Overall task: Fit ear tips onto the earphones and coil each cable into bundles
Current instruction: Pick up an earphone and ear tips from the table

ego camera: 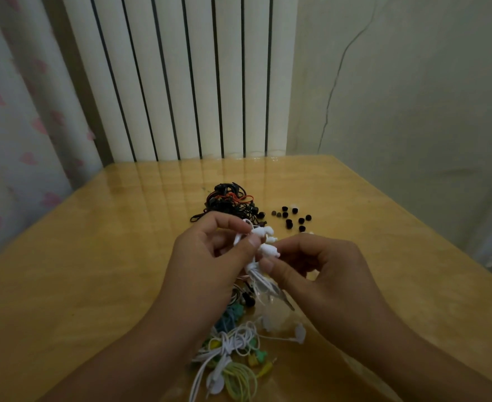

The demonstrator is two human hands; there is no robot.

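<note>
- The left hand (210, 250) is raised above the glossy yellow-brown wooden table (94, 271), fingers curled, pinching a pair of white plastic in-ear earphones (263, 239) between thumb and fingertips.
- The right hand (320, 265) sits just beside it, thumb and forefinger pinched together at the lower white earbud; whether a tip lies between those fingertips cannot be told.
- The thin white cable (258, 281) of the held earphones hangs down between the two hands toward the table.
- Beyond the hands, near the middle of the table, lies a tangled heap of black earphones with some red-orange cable (229, 200).
- To the right of that heap, a loose scatter of small black rubber ear tips (292, 217) lies on the wood, apart from both hands; a few paler tips lie at its edges.
- Near the front edge, below and between the forearms, is a mixed pile of white, green and yellow earphone cables (233, 361), with a coiled pale-yellow loop at its front.
- A small dark earphone piece (247, 298) shows beneath the left hand, partly hidden.
- A crumpled clear plastic bag (276, 311) lies under the right wrist, hard to make out.
- Behind the table stands a white ribbed radiator (181, 76); a pale curtain with pink hearts (13, 126) hangs at left, and a cracked plain wall (413, 97) is at right.
</note>
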